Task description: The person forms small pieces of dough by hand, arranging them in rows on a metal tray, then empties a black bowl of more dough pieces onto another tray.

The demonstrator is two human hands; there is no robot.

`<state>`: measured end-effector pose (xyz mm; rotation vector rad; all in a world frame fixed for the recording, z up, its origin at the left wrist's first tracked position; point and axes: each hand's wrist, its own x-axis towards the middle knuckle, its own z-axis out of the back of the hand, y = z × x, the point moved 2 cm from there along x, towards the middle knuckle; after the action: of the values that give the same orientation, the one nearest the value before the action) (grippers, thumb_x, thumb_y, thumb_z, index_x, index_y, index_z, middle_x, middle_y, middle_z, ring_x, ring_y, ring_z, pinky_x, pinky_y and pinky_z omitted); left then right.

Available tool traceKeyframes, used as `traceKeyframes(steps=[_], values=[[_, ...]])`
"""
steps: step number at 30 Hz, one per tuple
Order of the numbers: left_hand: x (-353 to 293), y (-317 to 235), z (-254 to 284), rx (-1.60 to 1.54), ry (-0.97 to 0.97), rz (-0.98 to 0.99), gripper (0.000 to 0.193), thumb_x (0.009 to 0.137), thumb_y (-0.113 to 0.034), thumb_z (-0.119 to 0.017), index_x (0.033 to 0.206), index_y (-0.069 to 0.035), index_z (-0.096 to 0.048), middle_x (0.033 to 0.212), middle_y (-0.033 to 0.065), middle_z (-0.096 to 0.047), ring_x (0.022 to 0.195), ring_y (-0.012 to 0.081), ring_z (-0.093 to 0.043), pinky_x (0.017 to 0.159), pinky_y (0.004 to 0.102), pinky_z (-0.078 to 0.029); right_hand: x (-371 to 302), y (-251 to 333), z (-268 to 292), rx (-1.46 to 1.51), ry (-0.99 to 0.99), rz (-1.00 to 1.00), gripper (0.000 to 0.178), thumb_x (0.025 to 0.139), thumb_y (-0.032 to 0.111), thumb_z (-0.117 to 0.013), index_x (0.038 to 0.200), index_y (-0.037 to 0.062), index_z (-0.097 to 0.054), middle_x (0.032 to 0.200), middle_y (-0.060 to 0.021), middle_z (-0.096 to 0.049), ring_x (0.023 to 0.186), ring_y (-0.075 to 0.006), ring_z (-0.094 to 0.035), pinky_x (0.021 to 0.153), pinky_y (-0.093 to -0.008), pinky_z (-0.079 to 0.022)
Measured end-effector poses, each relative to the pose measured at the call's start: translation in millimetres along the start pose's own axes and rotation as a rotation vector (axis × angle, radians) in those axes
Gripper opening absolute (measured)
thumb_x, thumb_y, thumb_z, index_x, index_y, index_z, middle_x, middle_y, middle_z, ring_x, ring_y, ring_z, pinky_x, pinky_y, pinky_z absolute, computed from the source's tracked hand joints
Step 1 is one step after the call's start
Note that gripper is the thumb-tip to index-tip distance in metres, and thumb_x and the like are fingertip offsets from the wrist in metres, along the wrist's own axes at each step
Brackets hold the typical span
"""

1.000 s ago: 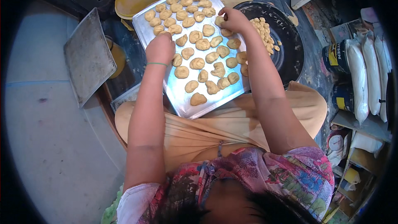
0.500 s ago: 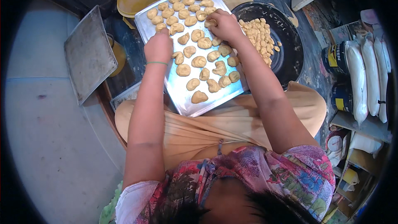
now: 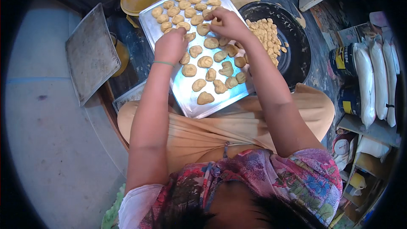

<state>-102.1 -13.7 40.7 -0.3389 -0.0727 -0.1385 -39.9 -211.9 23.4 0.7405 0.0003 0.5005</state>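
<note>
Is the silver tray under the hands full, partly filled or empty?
Partly filled: dough lumps are spread across the silver tray, with bare metal showing between them and along its lower edge.

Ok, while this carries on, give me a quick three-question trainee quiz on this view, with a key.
1. True or false: the left hand and the right hand both reach over the silver tray.
2. Multiple choice: the wrist band is A, red; B, green; C, white.
3. Open question: what lies heaped in the black basin?

Key: 1, true. 2, B. 3, small tan pieces.
</note>
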Motion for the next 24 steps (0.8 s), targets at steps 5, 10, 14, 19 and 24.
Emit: traceKeyframes(steps=[5,10,14,19,24], values=[[-21,-9,8,0.089,0.440,0.002,0.027,0.076,-0.024,-0.070,0.097,-0.007,-0.064,0.097,0.0152,-0.066,0.089,0.0322,-0.064,0.075,0.0428,-0.050,-32,7,-7,-0.193,0.222,0.080,0.031,0.071,0.016,-0.072,0.102,0.0133,-0.067,0.093,-0.0052,-0.065,0.095,-0.0224,-0.058,0.092,-0.0390,-0.039],[-26,-7,1,0.062,0.269,-0.022,0.025,0.078,-0.024,-0.068,0.094,-0.006,-0.063,0.093,0.0152,-0.065,0.086,0.0328,-0.064,0.073,0.0438,-0.050,-32,-7,-7,-0.151,0.001,0.145,0.033,0.071,0.015,-0.071,0.104,0.0132,-0.067,0.094,-0.0040,-0.066,0.094,-0.0212,-0.058,0.091,-0.0379,-0.038],[-29,1,1,0.057,0.042,-0.004,0.024,0.080,-0.025,-0.066,0.094,-0.006,-0.061,0.090,0.0139,-0.064,0.084,0.0319,-0.063,0.071,0.0437,-0.050,-45,-22,11,-0.132,0.054,0.019,0.031,0.071,0.016,-0.071,0.101,0.0128,-0.068,0.094,-0.0045,-0.066,0.094,-0.0221,-0.059,0.088,-0.0375,-0.041],[-29,-15,-6,-0.016,0.110,-0.109,0.021,0.080,-0.025,-0.065,0.090,-0.007,-0.061,0.089,0.0130,-0.063,0.084,0.0316,-0.063,0.068,0.0431,-0.050,-46,-28,3,-0.308,-0.068,0.033,0.020,0.074,0.021,-0.071,0.093,0.0159,-0.070,0.090,0.0000,-0.067,0.094,-0.0208,-0.057,0.087,-0.0376,-0.037],[-27,-17,-35,0.188,-0.023,-0.188,0.011,0.079,-0.018,-0.060,0.085,-0.008,-0.062,0.087,0.0093,-0.063,0.079,0.0273,-0.063,0.064,0.0395,-0.052,-47,-33,15,-0.179,-0.147,-0.045,0.020,0.075,0.019,-0.070,0.093,0.0131,-0.069,0.088,-0.0047,-0.066,0.090,-0.0234,-0.060,0.083,-0.0372,-0.042]])
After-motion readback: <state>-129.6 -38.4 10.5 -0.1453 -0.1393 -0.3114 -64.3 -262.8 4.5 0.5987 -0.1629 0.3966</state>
